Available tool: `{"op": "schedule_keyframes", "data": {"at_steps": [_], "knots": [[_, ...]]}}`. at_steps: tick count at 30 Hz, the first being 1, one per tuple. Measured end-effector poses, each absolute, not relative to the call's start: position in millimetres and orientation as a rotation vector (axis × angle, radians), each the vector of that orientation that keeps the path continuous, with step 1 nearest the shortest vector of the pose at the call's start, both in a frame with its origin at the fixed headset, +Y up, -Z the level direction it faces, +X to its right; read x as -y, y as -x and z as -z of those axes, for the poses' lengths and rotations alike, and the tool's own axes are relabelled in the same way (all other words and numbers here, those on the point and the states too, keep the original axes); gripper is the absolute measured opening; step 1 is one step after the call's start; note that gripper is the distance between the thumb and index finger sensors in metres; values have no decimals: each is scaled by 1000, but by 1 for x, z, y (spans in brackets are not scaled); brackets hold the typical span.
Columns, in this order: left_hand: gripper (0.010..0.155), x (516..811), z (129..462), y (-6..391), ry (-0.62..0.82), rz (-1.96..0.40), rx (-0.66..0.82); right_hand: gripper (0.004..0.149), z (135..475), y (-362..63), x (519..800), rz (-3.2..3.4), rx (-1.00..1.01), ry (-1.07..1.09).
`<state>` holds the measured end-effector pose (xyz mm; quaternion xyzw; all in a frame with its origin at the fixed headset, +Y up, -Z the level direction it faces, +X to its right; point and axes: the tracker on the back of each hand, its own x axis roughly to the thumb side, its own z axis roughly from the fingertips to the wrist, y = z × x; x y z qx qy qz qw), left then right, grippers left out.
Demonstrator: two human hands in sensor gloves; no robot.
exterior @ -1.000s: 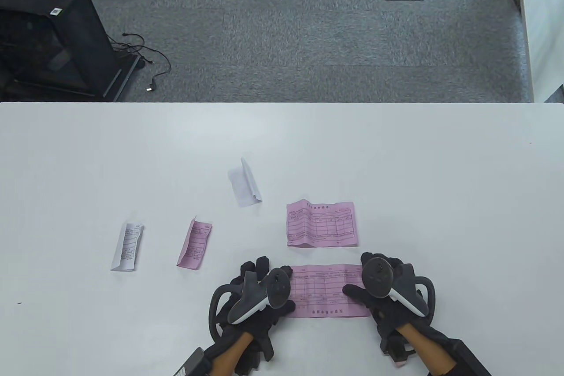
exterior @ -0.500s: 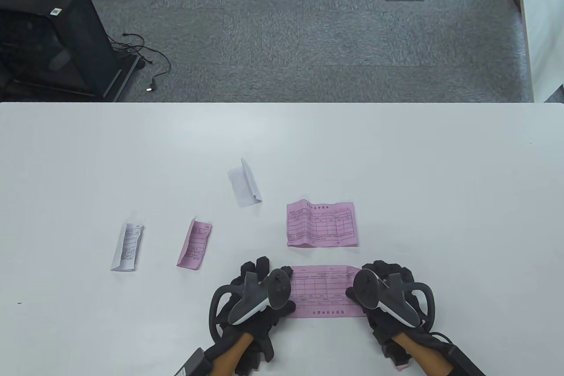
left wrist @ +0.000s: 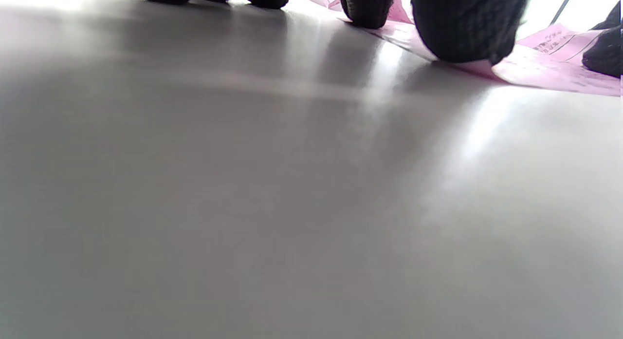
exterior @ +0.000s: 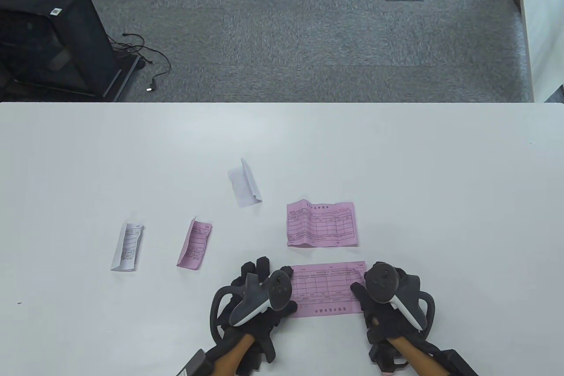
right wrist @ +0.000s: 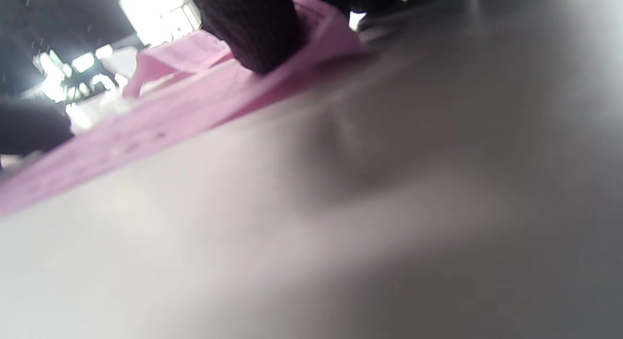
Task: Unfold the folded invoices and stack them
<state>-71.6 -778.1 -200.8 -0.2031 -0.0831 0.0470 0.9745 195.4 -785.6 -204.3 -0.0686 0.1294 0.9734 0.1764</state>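
Note:
An unfolded pink invoice (exterior: 328,290) lies at the table's front edge between my hands. My left hand (exterior: 264,292) presses its left end flat; in the left wrist view my fingertips (left wrist: 462,27) rest on the pink sheet (left wrist: 540,71). My right hand (exterior: 387,301) holds its right end. In the right wrist view my thumb (right wrist: 248,27) sits on top of the sheet (right wrist: 170,120), whose edge is lifted a little off the table. A second unfolded pink invoice (exterior: 320,223) lies just behind.
A folded pink invoice (exterior: 194,243) and a folded white one (exterior: 127,246) lie to the left. Another folded white invoice (exterior: 244,183) lies further back. The white table (exterior: 396,164) ends at its far edge against grey carpet.
My right hand moved left and back along the sheet's right end. The sheet now sits slightly turned, its right edge shifted left. My left hand has stayed put.

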Motion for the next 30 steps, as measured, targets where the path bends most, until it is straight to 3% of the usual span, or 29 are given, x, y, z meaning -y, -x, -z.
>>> {"op": "schedule_keyframes", "data": {"at_steps": [6,9,18,26,30], "knots": [[77,778,201,72,412,-101,162,41,201,-205,785,-2534,-312,261],[77,779,201,72,414,-107,155,39,202,-213,781,-2278,-191,313],[81,777,203,78,421,-152,141,36,203,-208,769,-2062,-299,174],[89,761,210,111,453,-525,88,34,200,-191,738,-1882,-253,-169],[95,755,214,128,467,-708,130,34,197,-185,724,-1812,-244,-303]]}}
